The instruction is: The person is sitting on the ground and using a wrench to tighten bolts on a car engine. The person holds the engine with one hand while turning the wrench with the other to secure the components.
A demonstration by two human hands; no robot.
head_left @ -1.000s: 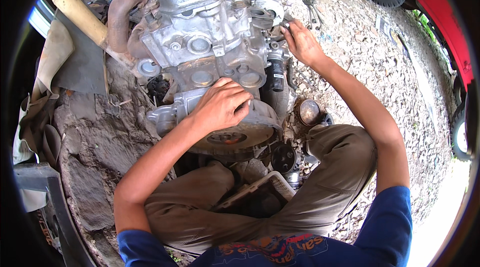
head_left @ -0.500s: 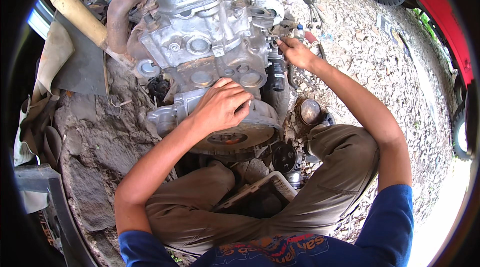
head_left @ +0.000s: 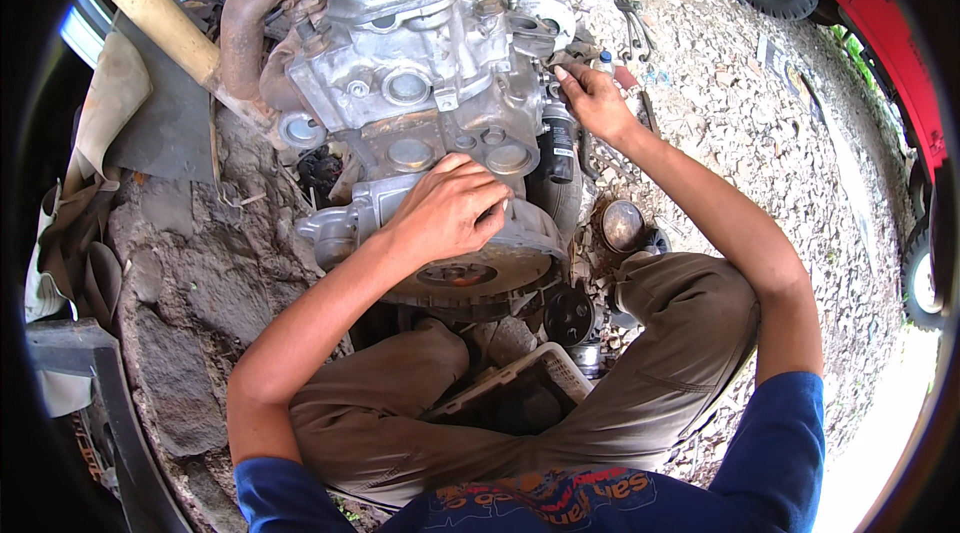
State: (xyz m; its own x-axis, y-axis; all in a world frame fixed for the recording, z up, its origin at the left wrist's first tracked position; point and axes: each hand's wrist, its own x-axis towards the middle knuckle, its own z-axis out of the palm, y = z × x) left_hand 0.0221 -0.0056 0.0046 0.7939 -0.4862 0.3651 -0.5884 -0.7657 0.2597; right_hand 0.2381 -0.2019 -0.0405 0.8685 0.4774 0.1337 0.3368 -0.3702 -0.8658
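Observation:
A grey metal engine [head_left: 410,53] stands in front of me, its round flywheel end [head_left: 470,275] nearest my legs. My left hand [head_left: 450,208] rests with curled fingers on the engine's near upper edge; its fingertips are hidden, so what they grip cannot be made out. Out at the engine's right side, my right hand [head_left: 595,103] has thumb and fingers pinched together beside a small fitting. Whatever lies between those fingertips is too small to name. Just below that hand, a black cylindrical oil filter [head_left: 557,143] is mounted on the engine's side.
A rusty curved manifold [head_left: 245,28] and a bamboo pole [head_left: 150,13] are at the left. Rods [head_left: 632,18] lie on the gravel [head_left: 720,133]. A round metal cup [head_left: 621,225] and a plastic crate [head_left: 560,368] sit near my legs. Beyond is a red vehicle [head_left: 890,23].
My right hand has shifted slightly up from the oil filter, still pinched. The engine appears a little lower and farther right in view. My left hand stays on the engine.

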